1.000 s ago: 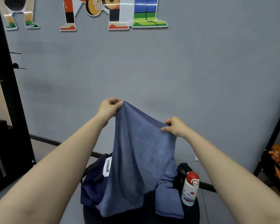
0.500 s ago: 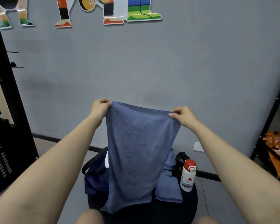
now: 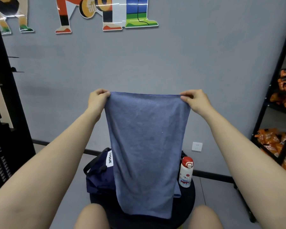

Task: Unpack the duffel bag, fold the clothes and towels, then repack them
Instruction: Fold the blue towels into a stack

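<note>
While the duffel bag [image 3: 100,176] waits on the round table [image 3: 191,198] below, I pinch the blue towel [image 3: 145,146] by its top corners, left hand [image 3: 97,100] and right hand [image 3: 194,100]; it hangs limp, light, easiest steered from the corners.

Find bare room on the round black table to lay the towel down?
Little shows. The towel hangs in front of the black table. Bare strip along the near-right rim, below the bottle. Left is crowded by the navy bag; folded blue cloth sits behind.
</note>
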A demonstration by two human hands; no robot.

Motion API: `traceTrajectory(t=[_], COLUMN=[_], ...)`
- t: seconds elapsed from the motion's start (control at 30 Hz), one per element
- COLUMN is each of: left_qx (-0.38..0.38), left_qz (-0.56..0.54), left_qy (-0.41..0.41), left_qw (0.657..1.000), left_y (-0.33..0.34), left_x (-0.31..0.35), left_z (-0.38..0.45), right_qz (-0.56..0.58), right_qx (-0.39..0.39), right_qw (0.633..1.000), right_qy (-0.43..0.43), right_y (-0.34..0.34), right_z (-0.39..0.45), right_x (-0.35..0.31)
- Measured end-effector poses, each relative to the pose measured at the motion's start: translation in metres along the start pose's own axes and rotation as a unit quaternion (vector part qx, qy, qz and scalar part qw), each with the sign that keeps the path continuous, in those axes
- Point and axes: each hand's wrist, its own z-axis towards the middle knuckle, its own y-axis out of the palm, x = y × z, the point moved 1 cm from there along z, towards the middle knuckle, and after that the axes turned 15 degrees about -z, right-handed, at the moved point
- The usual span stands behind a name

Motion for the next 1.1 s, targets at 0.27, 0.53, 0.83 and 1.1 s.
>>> traceTrajectory(t=[0.27,0.53,0.83,1.1], left_qx=[-0.004,0.014,0.033,0.030], left_qz=[0.047,0.073,0.061,0.057], left_qy=[-0.032,-0.083,-0.109,-0.100], left_qw=[0.998,0.994,0.992,0.993], left_y=[-0.004,-0.002,0.005,0.013], left_x=[-0.056,-0.128,-0.166,-0.176], left_z=[-0.008,-0.008,0.025,0.056], right_qz=[-0.064,-0.064,-0.049,-0.047], right_qx=[-0.051,-0.077,-0.052,-0.036], right_qw=[0.996,0.990,0.992,0.991], right_qy=[0.037,0.099,0.109,0.117], right_y=[0.043,0.115,0.148,0.166], right_z=[-0.011,-0.022,0.005,0.036], right_x=[0.035,0.074,0.080,0.083])
